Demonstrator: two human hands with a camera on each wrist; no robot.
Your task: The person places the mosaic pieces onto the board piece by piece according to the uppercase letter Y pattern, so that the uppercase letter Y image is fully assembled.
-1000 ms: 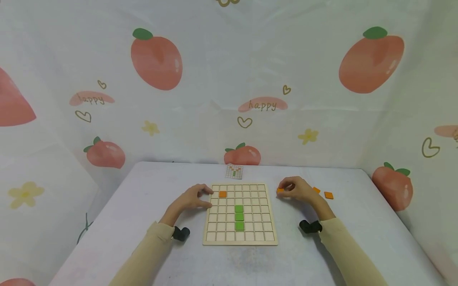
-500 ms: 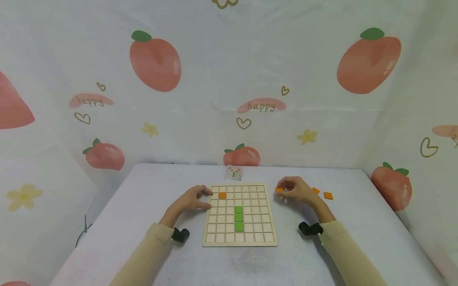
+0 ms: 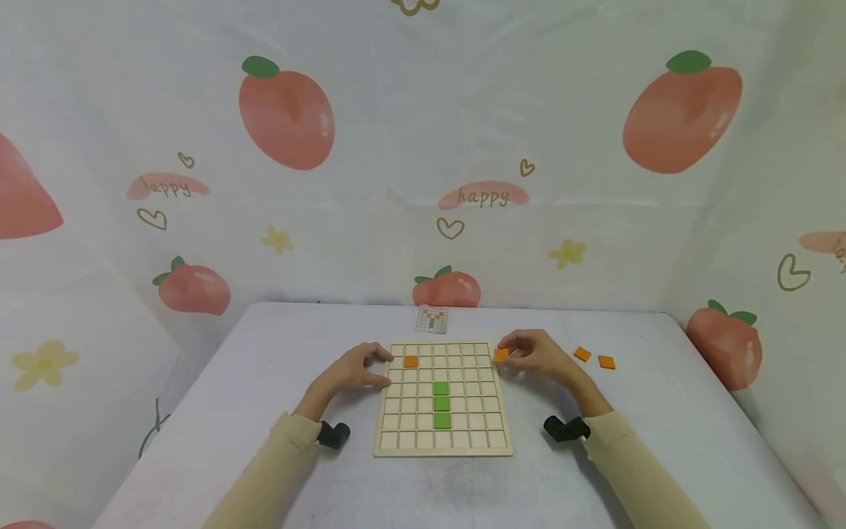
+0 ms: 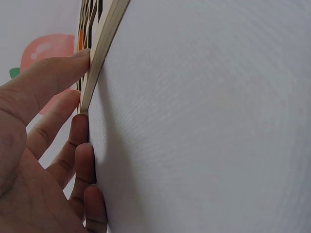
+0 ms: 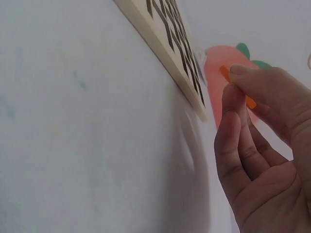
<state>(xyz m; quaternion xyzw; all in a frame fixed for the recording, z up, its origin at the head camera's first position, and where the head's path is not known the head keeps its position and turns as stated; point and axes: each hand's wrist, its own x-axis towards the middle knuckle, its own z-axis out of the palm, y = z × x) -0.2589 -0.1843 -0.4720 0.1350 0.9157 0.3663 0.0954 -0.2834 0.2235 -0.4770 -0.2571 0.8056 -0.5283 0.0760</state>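
A pale wooden grid board (image 3: pixel 423 439) lies flat on the table, with one orange tile (image 3: pixel 411 361) in its upper left part and a column of green tiles (image 3: pixel 442 403) near its middle. My left hand (image 3: pixel 350 369) touches the board's left edge, thumb and index finger spread apart along it. In the left wrist view the thumb (image 4: pixel 73 65) rests at the board's rim. My right hand (image 3: pixel 538 355) pinches another orange tile (image 3: pixel 501 355) between thumb and fingertips at the board's upper right edge. The right wrist view shows this tile (image 5: pixel 250 103) partly hidden by the thumb.
Two loose orange tiles, a nearer-in tile (image 3: pixel 582 354) and an outer tile (image 3: pixel 606 362), lie on the white table (image 3: pixel 661 426) right of the right hand. A small printed pattern card (image 3: pixel 432 319) lies behind the board. A fruit-print curtain (image 3: pixel 370 220) closes off the back.
My right hand has moved left with the orange tile, from beside the board to its upper right edge. A loose tile behind that hand now shows fully. The left hand keeps its place.
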